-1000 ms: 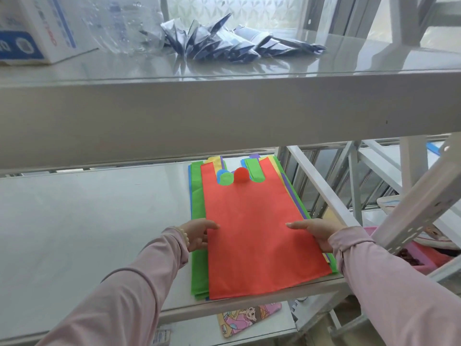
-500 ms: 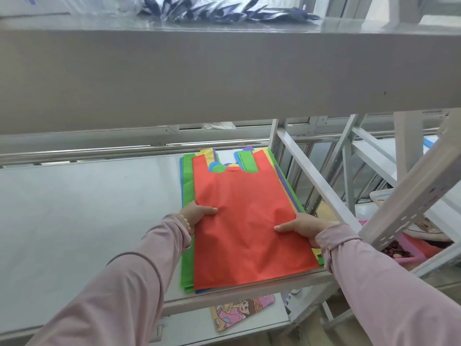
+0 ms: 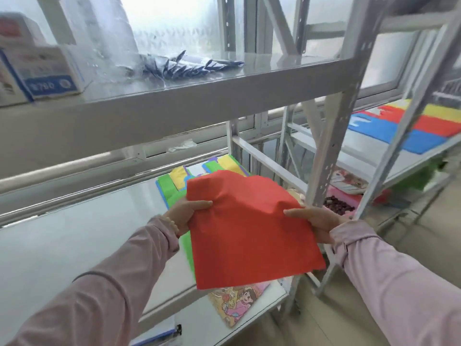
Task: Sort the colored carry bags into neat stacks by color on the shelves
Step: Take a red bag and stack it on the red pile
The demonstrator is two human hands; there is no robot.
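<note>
A red carry bag (image 3: 247, 228) hangs lifted in front of me, slightly crumpled. My left hand (image 3: 185, 212) grips its left edge and my right hand (image 3: 315, 219) grips its right edge. Below and behind it, a mixed pile of bags (image 3: 172, 186) in green, yellow, blue and purple lies on the middle shelf (image 3: 74, 240), partly hidden by the red bag. On the neighbouring rack to the right, sorted bags lie side by side: blue (image 3: 389, 136), red (image 3: 436, 126) and yellow (image 3: 441, 112).
The upper shelf (image 3: 199, 96) holds cardboard boxes (image 3: 37, 71) and dark foil packets (image 3: 184, 67). A cartoon-printed sheet (image 3: 239, 305) lies on the lower shelf. Perforated grey uprights (image 3: 331, 146) separate the two racks. A pink tray (image 3: 341, 203) sits low on the right.
Both hands have lifted the red bag off the mixed pile and drawn it toward me. My view has swung right, bringing the neighbouring rack with sorted bags into sight.
</note>
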